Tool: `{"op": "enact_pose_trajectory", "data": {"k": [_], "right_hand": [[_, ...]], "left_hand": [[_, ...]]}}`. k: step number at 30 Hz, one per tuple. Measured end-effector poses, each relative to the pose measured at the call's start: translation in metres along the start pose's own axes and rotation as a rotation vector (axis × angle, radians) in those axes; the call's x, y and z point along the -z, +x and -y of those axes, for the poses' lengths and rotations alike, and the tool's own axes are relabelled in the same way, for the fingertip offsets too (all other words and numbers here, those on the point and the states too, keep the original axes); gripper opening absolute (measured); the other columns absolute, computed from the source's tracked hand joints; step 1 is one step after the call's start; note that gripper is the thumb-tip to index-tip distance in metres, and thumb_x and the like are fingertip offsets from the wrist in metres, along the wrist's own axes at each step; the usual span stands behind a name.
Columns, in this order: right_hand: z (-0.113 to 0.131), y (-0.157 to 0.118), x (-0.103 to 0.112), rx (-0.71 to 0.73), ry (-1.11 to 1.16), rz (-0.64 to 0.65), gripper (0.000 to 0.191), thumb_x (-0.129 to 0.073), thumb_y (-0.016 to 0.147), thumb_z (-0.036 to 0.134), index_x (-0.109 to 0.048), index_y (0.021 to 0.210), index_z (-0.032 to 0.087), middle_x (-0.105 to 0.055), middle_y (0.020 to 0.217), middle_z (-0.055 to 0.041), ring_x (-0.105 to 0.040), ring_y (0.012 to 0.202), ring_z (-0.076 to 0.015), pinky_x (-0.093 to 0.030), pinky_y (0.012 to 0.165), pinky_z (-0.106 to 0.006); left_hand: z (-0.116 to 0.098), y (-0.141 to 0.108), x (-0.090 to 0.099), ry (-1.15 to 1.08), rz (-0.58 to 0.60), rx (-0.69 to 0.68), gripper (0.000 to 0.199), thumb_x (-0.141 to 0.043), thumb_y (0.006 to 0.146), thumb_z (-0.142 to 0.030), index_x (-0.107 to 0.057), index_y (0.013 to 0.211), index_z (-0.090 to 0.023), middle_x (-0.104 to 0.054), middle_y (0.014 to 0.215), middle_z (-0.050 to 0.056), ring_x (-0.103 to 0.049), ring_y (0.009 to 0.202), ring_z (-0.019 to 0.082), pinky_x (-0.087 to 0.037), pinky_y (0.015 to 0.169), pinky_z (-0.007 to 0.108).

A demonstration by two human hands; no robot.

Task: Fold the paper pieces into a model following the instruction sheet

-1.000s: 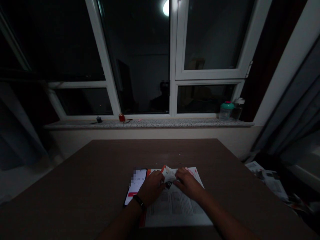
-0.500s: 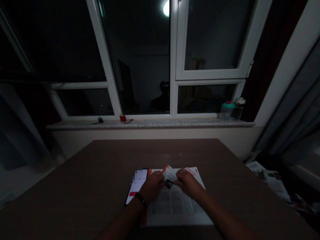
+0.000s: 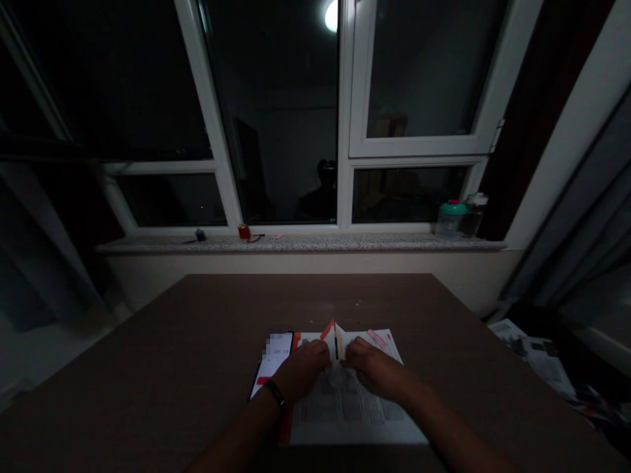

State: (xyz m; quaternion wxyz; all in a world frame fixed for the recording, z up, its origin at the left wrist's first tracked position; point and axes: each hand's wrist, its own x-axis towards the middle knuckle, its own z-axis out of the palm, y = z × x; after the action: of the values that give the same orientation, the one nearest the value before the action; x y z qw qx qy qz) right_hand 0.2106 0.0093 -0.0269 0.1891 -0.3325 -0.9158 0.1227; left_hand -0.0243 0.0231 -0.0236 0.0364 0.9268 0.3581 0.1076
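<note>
My left hand, with a dark band on its wrist, grips the left side of a folded piece of printed paper. My right hand pinches the same paper from the right. A pointed top with an orange-red edge rises between the fingers, and a dark crease runs down its middle. Beneath both hands lies a printed magazine or booklet with a red left border. Against its left side rests a lit phone, partly covered by my left hand. A small pink item lies near its top right corner.
The brown table reaches to the wall below a granite windowsill. On the sill stand a red jar, a small dark bottle and a teal-lidded bottle. Papers are piled right of the table.
The paper between my hands has turned and narrowed into an upright fold; its dark printed patch no longer shows. My right hand has shifted slightly left and down, uncovering more of the pink item.
</note>
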Motion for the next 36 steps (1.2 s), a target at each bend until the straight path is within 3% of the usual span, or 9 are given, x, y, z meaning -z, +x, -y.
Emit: {"op": "enact_pose_trajectory", "data": {"k": [11, 16, 21, 29, 33, 36], "right_hand": [[0.006, 0.003, -0.006, -0.082, -0.075, -0.017, 0.034, -0.042, 0.091, 0.005, -0.064, 0.113, 0.018, -0.062, 0.106, -0.0094, -0.052, 0.102, -0.0206, -0.044, 0.09, -0.031], [0.01, -0.001, 0.0, -0.082, -0.047, 0.031, 0.046, -0.041, 0.087, 0.002, -0.063, 0.123, 0.02, -0.067, 0.11, -0.0093, -0.054, 0.106, -0.0209, -0.043, 0.092, -0.031], [0.014, -0.001, 0.005, -0.087, 0.019, 0.022, 0.052, -0.043, 0.079, 0.0, -0.066, 0.12, 0.021, -0.069, 0.109, -0.0078, -0.055, 0.107, -0.0205, -0.042, 0.094, -0.031], [0.013, 0.012, -0.008, -0.271, 0.074, -0.138, 0.03, -0.046, 0.088, 0.01, -0.072, 0.101, 0.02, -0.068, 0.093, -0.0063, -0.058, 0.097, -0.0199, -0.043, 0.087, -0.029], [0.008, 0.013, -0.014, -0.294, 0.09, -0.144, 0.019, -0.058, 0.087, 0.015, -0.071, 0.099, 0.02, -0.066, 0.095, -0.0049, -0.057, 0.099, -0.0199, -0.042, 0.087, -0.029], [0.01, 0.01, -0.012, -0.287, 0.112, -0.142, 0.019, -0.062, 0.085, 0.017, -0.07, 0.103, 0.02, -0.065, 0.099, -0.0055, -0.056, 0.102, -0.0203, -0.041, 0.089, -0.029]], "left_hand": [[-0.015, -0.001, 0.007, 0.068, 0.039, 0.032, 0.029, -0.043, 0.088, 0.0, -0.059, 0.105, -0.017, -0.06, 0.112, 0.006, -0.056, 0.104, 0.021, -0.042, 0.096, 0.037], [-0.019, -0.005, 0.014, 0.065, 0.088, 0.035, 0.031, -0.048, 0.085, -0.002, -0.06, 0.108, -0.018, -0.064, 0.106, 0.006, -0.058, 0.102, 0.023, -0.044, 0.094, 0.038], [-0.018, -0.007, 0.013, 0.028, 0.075, 0.064, 0.032, -0.047, 0.085, -0.003, -0.062, 0.108, -0.02, -0.065, 0.111, 0.006, -0.059, 0.104, 0.023, -0.043, 0.095, 0.039], [-0.016, 0.002, 0.006, -0.164, -0.124, 0.18, 0.02, -0.045, 0.094, -0.011, -0.063, 0.098, -0.019, -0.064, 0.097, 0.003, -0.058, 0.094, 0.02, -0.044, 0.086, 0.034], [-0.013, 0.001, 0.005, -0.2, -0.121, 0.135, 0.016, -0.056, 0.089, -0.013, -0.063, 0.101, -0.02, -0.061, 0.103, 0.003, -0.055, 0.099, 0.021, -0.042, 0.087, 0.033], [-0.01, -0.002, 0.006, -0.207, -0.104, 0.102, 0.023, -0.064, 0.082, -0.015, -0.061, 0.104, -0.021, -0.06, 0.105, 0.003, -0.054, 0.099, 0.021, -0.042, 0.086, 0.032]]}}
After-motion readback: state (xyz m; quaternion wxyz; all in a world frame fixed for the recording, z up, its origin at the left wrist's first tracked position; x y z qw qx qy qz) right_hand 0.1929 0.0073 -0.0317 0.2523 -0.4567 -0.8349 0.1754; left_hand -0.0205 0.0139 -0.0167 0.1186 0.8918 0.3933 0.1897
